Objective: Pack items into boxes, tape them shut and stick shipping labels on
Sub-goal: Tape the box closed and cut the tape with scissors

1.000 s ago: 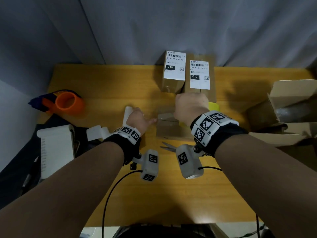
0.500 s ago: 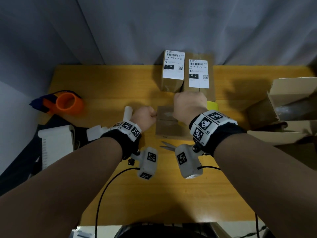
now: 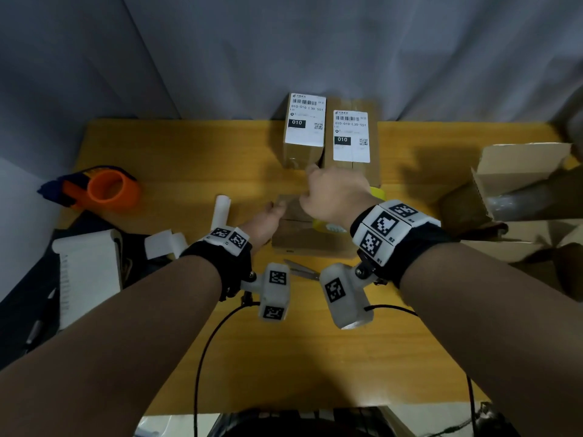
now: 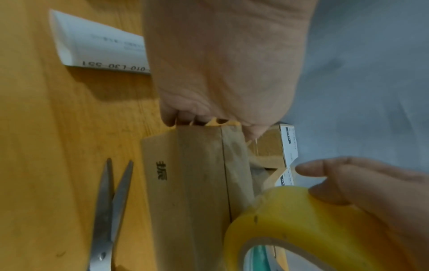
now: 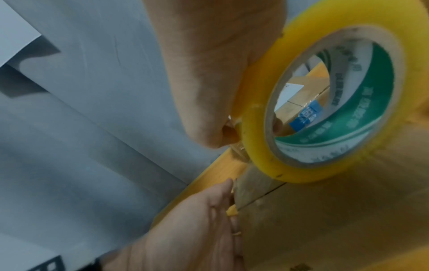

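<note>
A small brown cardboard box lies at the middle of the table. My left hand presses straight fingers against the box's left end, thumb on its top. My right hand hovers over the box's far right part and grips a yellow roll of clear tape. In the right wrist view the tape roll stands just above the box top, with a strip of tape running from it toward my left hand. Two taped boxes with white shipping labels stand at the back.
Scissers-free wording aside, scissors lie open just in front of the box. Curled label backings and a label stack lie left. An orange tape dispenser sits far left, and an open carton stands at the right.
My left hand has moved right from beside the label backing to the box's left end. My right hand has shifted slightly away over the box with the tape roll.
</note>
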A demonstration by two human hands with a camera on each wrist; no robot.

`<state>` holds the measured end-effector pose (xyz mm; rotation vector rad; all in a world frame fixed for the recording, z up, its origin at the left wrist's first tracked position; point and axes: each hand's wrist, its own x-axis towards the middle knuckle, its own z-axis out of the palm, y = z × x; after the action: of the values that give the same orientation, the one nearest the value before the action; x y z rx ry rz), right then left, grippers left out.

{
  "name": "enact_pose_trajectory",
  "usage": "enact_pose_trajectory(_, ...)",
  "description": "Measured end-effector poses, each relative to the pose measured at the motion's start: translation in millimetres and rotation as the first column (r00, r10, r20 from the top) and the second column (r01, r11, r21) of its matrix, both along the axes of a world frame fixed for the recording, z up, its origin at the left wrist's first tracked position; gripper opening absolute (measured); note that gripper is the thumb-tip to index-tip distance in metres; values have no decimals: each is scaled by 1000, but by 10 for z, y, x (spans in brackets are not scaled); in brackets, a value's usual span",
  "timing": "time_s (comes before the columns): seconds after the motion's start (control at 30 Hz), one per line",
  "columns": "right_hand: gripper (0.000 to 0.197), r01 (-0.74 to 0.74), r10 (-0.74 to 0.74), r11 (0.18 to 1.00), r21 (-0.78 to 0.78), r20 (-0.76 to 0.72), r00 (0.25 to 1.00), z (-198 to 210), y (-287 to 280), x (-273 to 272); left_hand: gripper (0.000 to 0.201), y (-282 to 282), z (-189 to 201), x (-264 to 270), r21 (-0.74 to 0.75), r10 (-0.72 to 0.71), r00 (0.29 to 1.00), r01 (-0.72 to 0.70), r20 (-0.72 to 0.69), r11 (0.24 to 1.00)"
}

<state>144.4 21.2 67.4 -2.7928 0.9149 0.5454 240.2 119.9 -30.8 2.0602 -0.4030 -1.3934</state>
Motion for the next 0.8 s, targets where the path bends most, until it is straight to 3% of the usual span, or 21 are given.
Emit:
enact_pose_trajectory(0.07,43,-27,27,998,60,1,1000,35,-48,-54,63,14,87,46,-85,-33,999,35,24,996)
enact_pose_trajectory(0.1,41,-34,32,996,84,16,999,49,-75,-86,70,15,134,75,-105,-144,987,151,77,983)
enact_pose_trajectory(0.13,37,-33,29,995,91,41,999,52,-105,-121,83,11,197,93,-67,-334,925,350,182,934)
enact_pose_trajectory(0.17,35,-23,16,996,85,73,997,55,-132,-159,97,-5,252,93,51,-549,775,564,314,824)
enact_pose_trajectory(0.2,35,-5,-2,997,75,101,995,52,-157,-201,110,-27,261,87,193,-712,565,710,418,677)
enact_pose_trajectory(0.23,37,16,-24,997,69,125,992,46,-179,-245,121,-57,253,62,309,-791,386,768,474,560)
enact_pose_trajectory(0.27,38,42,-52,997,70,150,987,26,-212,-293,129,-91,238,28,386,-824,272,781,496,491)
enact_pose_trajectory(0.33,37,123,-148,984,126,209,967,-7,-289,-409,136,-167,184,-34,469,-843,171,767,510,439)
enact_pose_trajectory(0.43,39,188,-295,923,337,301,907,-99,-416,-612,130,-219,158,-62,457,-807,188,742,560,490)
enact_pose_trajectory(0.57,55,155,-448,764,627,342,826,-238,-434,-728,124,-174,197,2,394,-785,240,759,571,519)
enact_pose_trajectory(0.67,47,95,-360,797,597,342,868,-214,-302,-567,122,-89,226,118,403,-795,255,753,550,520)
enact_pose_trajectory(0.8,66,80,-182,934,349,272,945,-51,-322,-475,120,18,182,234,399,-777,312,719,547,569)
